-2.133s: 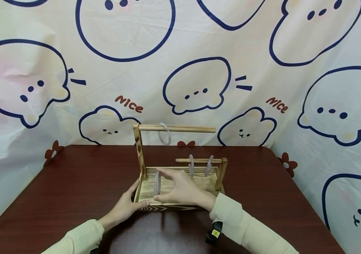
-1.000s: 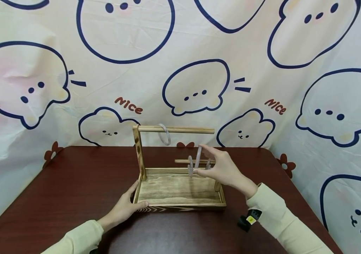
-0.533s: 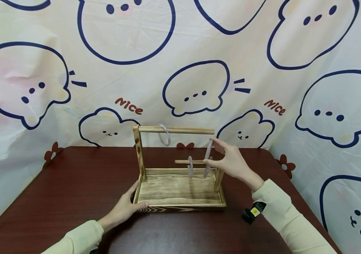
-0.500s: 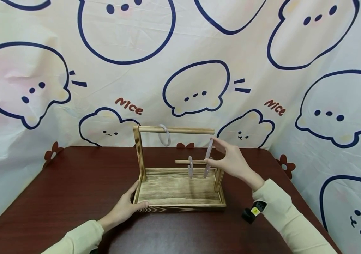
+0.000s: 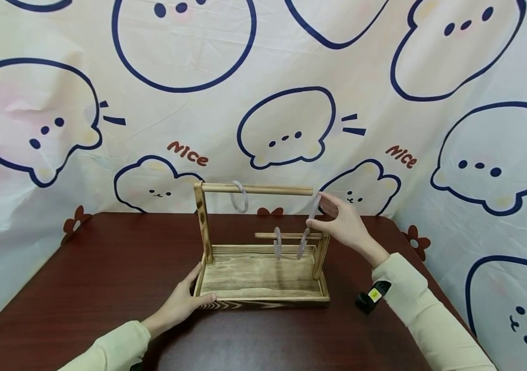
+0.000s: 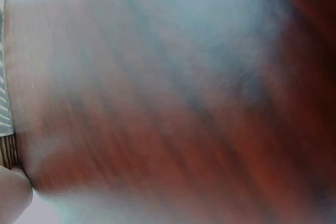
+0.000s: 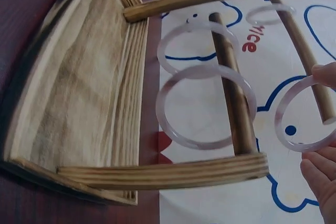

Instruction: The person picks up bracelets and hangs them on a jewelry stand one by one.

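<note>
My right hand [image 5: 345, 226] pinches a pale, translucent bangle [image 5: 314, 207] between thumb and fingertips, at the free right end of the upper rod [image 5: 282, 190] of a wooden bangle stand [image 5: 263, 299]. In the right wrist view, the rod's tip overlaps the opening of the held bangle [image 7: 281, 116]. Another bangle [image 5: 245, 200] hangs near the left of that upper rod. On the shorter lower rod [image 5: 263, 235] hang two more bangles, a left one [image 5: 277, 248] and a right one [image 5: 301, 251]. My left hand [image 5: 181, 303] grips the stand's front left corner, thumb on the front rim.
The stand's shallow tray base rests on a dark red-brown table [image 5: 119, 268]. A right post [image 5: 321, 257] carries the lower rod, a taller left post [image 5: 204, 221] the upper one. Behind the table hangs a cartoon-printed cloth [image 5: 217, 118].
My right hand has lifted the bangle from over the tray, carried it right past the lower rod, then up to the upper rod's end. My left hand stays on the stand's corner.
</note>
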Tool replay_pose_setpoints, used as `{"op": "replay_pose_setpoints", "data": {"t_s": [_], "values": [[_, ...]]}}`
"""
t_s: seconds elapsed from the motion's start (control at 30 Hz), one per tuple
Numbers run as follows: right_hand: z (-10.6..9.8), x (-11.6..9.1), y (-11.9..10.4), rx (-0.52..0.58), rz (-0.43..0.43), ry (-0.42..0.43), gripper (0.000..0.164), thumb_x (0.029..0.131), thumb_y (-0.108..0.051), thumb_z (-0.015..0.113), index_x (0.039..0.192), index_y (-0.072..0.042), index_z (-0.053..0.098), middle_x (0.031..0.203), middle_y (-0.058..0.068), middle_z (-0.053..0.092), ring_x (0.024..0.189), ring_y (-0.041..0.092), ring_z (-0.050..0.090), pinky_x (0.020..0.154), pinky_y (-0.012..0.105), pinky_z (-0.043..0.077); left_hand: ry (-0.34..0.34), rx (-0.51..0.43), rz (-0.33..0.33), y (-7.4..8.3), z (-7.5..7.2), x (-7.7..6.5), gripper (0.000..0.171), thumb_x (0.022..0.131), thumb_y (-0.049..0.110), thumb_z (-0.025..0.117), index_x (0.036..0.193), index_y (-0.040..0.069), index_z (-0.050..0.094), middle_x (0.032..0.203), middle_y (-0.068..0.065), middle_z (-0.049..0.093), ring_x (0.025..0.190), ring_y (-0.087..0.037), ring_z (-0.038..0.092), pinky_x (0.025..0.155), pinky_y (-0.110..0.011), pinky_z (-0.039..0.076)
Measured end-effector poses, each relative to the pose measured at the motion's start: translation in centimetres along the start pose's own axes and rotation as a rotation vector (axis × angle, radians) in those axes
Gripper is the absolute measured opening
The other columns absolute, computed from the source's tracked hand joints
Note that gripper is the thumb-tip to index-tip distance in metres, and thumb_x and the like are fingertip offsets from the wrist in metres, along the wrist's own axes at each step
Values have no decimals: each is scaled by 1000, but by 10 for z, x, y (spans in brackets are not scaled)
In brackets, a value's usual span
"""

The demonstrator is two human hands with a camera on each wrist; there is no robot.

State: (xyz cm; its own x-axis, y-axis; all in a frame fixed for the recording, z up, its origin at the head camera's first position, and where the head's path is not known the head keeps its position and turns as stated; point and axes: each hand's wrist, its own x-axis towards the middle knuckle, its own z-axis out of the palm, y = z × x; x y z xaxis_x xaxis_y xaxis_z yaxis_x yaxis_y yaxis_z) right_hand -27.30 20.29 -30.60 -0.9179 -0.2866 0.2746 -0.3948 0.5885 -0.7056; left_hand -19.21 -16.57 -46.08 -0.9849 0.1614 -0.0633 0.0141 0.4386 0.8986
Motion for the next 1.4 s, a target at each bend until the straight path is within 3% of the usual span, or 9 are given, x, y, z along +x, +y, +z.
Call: {"op": "replay_pose_setpoints", "data": {"t_s": [0.43, 0.77, 1.0, 1.4], "values": [[-10, 20, 0, -17, 46, -22, 93, 70, -52, 73, 144, -14, 31, 141, 8, 42, 128, 25, 42, 102, 41, 37, 3, 2, -3, 0, 0, 0, 98, 78, 32, 72, 148, 8, 8, 153, -15, 9, 140, -33, 5, 108, -55, 16], [-16, 35, -9, -79, -17, -62, 91, 71, -52, 72, 145, -20, 29, 143, 7, 40, 130, 23, 41, 103, 44, 36, 11, 0, -5, -2, 0, 1, 98, 78, 31, 73, 148, 8, 9, 153, -15, 11, 140, -33, 5, 109, -55, 15], [-17, 43, -18, -121, -76, -78, 82, 74, -39, 75, 143, -22, 33, 142, 8, 42, 129, 25, 42, 103, 46, 35, 4, 4, 0, -2, 0, 0, 98, 78, 33, 72, 148, 9, 8, 153, -15, 9, 140, -33, 4, 108, -56, 15], [-14, 53, -35, -77, -130, -145, 79, 72, -43, 75, 139, -21, 39, 142, 4, 41, 128, 23, 43, 103, 44, 36, 29, 31, 33, -1, 0, -2, 97, 78, 30, 73, 147, 4, 10, 152, -17, 13, 139, -34, 8, 109, -54, 16]]}}
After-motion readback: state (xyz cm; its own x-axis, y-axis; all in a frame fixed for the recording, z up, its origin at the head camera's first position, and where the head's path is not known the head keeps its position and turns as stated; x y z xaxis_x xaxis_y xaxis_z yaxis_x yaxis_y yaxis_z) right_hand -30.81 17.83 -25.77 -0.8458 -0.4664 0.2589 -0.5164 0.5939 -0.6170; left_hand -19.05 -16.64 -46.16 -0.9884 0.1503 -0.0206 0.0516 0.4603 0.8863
